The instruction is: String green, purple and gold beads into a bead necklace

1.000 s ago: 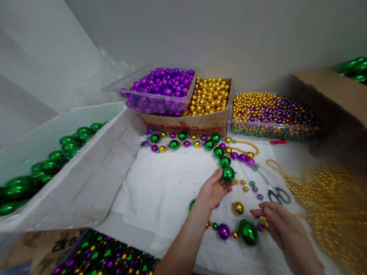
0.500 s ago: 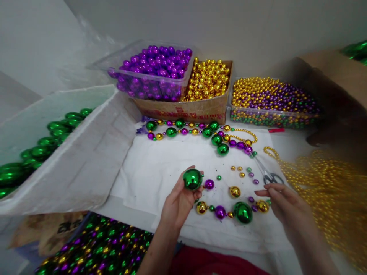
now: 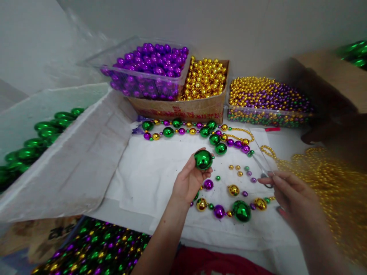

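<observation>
My left hand holds a large shiny green bead in its fingers, raised over the white cloth. A small green bead shows at its right side. My right hand is closed in a pinch at the right, with a thin thread running up and left from its fingertips. Behind those fingers lies a pair of scissors, partly hidden. In front of the hands curves a strung row with a gold bead, a purple bead and a large green bead. Several loose small beads lie between the hands.
A finished-looking bead strand lies along the back. Behind it stand a clear tub of purple beads, a carton of gold beads and a tub of small mixed beads. A white foam box borders the left, gold bead chains the right.
My left hand has lifted the green bead up and to the right. My right hand has closed into a pinch, and a thin thread now shows at its fingertips. A small purple bead has shifted left.
</observation>
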A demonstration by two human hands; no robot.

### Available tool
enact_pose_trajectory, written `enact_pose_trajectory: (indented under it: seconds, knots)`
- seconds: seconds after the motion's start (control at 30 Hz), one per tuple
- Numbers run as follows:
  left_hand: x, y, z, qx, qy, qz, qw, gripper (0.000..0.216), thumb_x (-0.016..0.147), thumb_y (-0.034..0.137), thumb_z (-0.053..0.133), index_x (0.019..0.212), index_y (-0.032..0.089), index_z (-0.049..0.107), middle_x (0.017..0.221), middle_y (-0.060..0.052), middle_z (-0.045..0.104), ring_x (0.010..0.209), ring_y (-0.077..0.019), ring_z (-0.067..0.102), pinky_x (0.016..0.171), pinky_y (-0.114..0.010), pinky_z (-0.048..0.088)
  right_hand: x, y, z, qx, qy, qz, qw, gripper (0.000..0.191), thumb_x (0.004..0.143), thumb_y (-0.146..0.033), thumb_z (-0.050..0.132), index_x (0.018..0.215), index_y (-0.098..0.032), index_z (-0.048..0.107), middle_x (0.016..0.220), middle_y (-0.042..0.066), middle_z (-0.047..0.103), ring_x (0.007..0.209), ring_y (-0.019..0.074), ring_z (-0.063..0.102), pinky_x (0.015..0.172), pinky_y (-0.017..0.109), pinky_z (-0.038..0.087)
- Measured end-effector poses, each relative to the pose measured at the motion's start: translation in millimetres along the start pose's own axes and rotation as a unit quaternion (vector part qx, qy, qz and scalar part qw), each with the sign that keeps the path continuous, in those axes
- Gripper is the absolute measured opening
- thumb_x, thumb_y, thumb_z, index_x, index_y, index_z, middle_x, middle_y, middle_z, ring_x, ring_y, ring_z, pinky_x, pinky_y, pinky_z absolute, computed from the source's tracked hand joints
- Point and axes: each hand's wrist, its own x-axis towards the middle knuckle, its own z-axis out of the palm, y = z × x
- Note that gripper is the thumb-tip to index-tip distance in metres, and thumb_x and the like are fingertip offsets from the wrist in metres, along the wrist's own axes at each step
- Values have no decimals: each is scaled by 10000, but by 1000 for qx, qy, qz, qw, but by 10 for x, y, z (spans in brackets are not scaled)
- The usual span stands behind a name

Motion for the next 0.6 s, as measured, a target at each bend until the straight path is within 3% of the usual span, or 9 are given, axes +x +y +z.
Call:
enact_pose_trajectory:
  seconds: [0.23, 0.33, 0.43, 0.5, 0.6]
  knots:
    - [79, 213, -48, -17, 16, 25, 999, 392, 872, 341, 521, 1227, 175, 545, 1123, -120, 633, 724, -145, 619, 626, -247, 503, 52, -39, 17, -2, 15, -30, 999, 254, 704, -374, 720, 866, -192, 651, 808, 92, 733, 375, 43, 255, 322, 170, 137]
    - [110, 264, -40, -22, 15, 30, 999, 381, 880, 333, 505, 1223, 172, 547, 1106, -118, 643, 718, -151, 626, 618, -252, 510, 66, -111, 23, -6, 20, -54, 998, 199, 679, -346, 720, 804, -201, 667, 771, 83, 723, 420, 86, 401, 319, 175, 180]
    - [130, 268, -38, -27, 20, 26, 999, 378, 891, 331, 485, 1229, 172, 543, 1092, -120, 651, 706, -149, 632, 613, -252, 518, 66, -255, 15, -10, 38, -85, 996, 137, 657, -327, 708, 726, -214, 674, 750, 93, 711, 617, 192, 581, 356, 205, 292]
    - [138, 257, -50, -31, 25, 23, 999, 378, 895, 331, 477, 1232, 173, 542, 1086, -122, 655, 698, -147, 634, 609, -252, 522, 73, -345, -16, -13, 52, -112, 992, 126, 672, -328, 698, 737, -222, 679, 757, 91, 706, 663, 215, 597, 384, 231, 321]
    - [154, 234, -98, -34, 26, 21, 999, 372, 901, 327, 465, 1231, 175, 543, 1072, -118, 660, 692, -148, 636, 603, -250, 524, 99, -436, -90, -42, 53, -150, 986, 137, 733, -362, 663, 762, -227, 670, 775, 86, 701, 538, 173, 521, 373, 254, 243]
